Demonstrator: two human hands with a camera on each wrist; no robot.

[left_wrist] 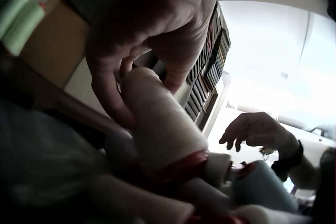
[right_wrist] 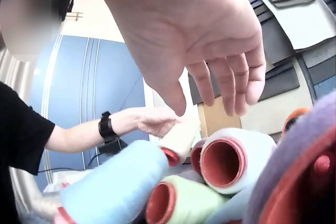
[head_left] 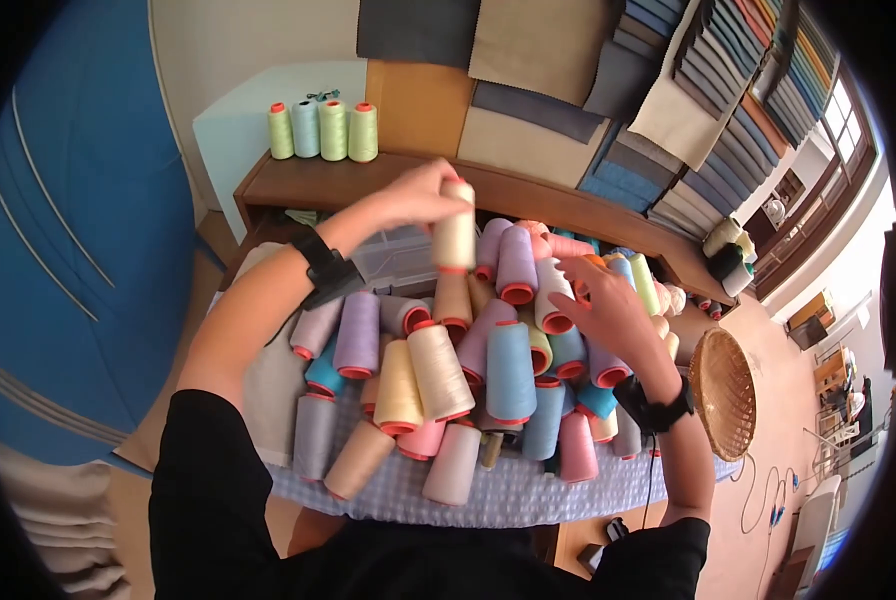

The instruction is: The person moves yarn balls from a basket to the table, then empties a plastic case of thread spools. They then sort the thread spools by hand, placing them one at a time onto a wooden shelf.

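Observation:
My left hand (head_left: 423, 197) pinches a cream thread cone (head_left: 455, 238) near its narrow top, above the back of a big pile of cones. In the left wrist view this cone (left_wrist: 165, 127) leans, its red base rim downward and my thumb and fingers around its tip. My right hand (head_left: 608, 312) hovers over the right part of the pile beside a white cone (head_left: 551, 292). Its fingers hang loosely bent with nothing between them, as the right wrist view also shows of the hand (right_wrist: 194, 29). Below it lie the white cone (right_wrist: 257, 148) and a pale green cone (right_wrist: 191, 200).
Several green and blue cones (head_left: 334, 132) stand upright on a wooden shelf (head_left: 408, 170) at the back left. Lilac, yellow, blue and pink cones crowd the checked cloth (head_left: 368, 500). A woven basket (head_left: 725, 390) stands at the right. Fabric swatches (head_left: 543, 50) hang behind.

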